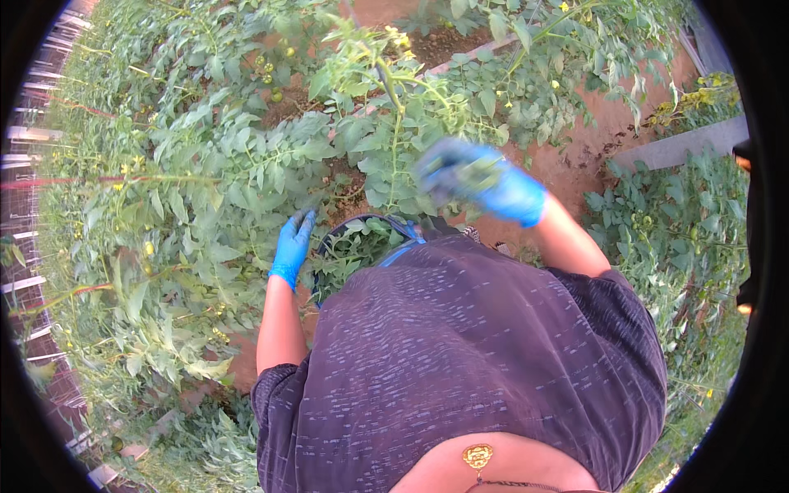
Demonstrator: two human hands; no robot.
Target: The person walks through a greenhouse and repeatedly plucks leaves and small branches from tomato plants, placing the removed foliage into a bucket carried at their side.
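Note:
My right hand (484, 183), in a blue glove with darkened fingers, is blurred by motion and closed on some green tomato shoots (479, 175). It is to the right of an upright tomato stem (395, 157). My left hand (294, 245), also gloved in blue, hangs beside the rim of a bucket, its fingers extended against tomato foliage (259, 209) with nothing seen in them. Cut green leaves (360, 246) fill the bucket (336, 229) in front of my body, partly hidden by my dark shirt.
Tomato plants with yellow flowers and green tomatoes (277, 95) spread ahead and left. Reddish soil (570, 172) shows between rows. A flat grey strip (684, 145) crosses at the right. Red cords (92, 182) run in from the left.

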